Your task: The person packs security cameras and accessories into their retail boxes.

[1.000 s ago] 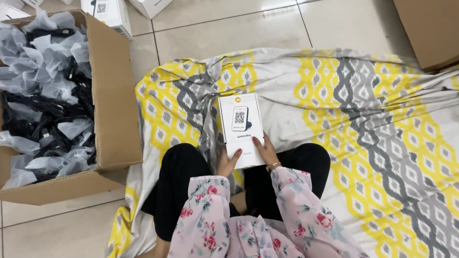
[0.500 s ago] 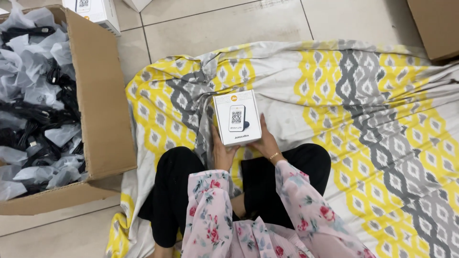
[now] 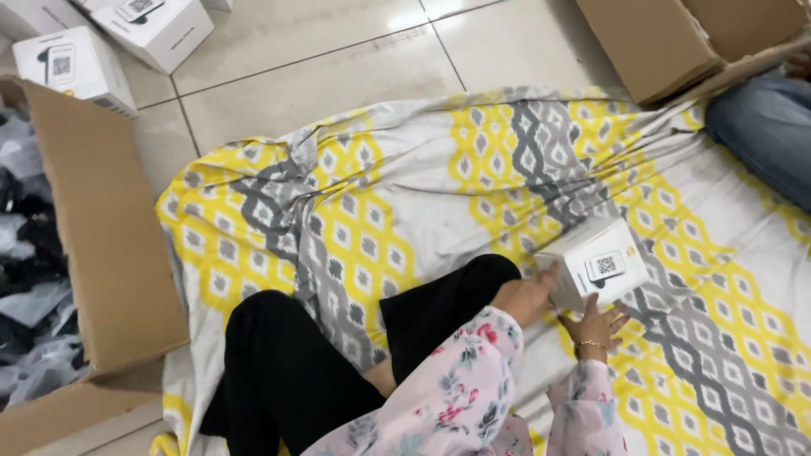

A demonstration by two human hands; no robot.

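Note:
A small white box (image 3: 596, 263) with a square printed code on its top is held low over the yellow, grey and white patterned sheet (image 3: 405, 194), to the right of my knees. My left hand (image 3: 525, 297) grips the box's left side. My right hand (image 3: 596, 328) supports it from underneath, fingers spread, a thin bracelet at the wrist. I sit cross-legged in black trousers (image 3: 338, 355) with pink floral sleeves.
A large open cardboard box (image 3: 101, 236) holding several grey and black plastic-wrapped items stands at the left. More white boxes (image 3: 76, 63) lie on the tiled floor at top left. Another cardboard box (image 3: 676, 42) and another person's jeans-clad leg (image 3: 764, 135) are at top right.
The white box has moved from in front of my knees over to my right side, tilted, with both hands still on it. The camera view has swung right.

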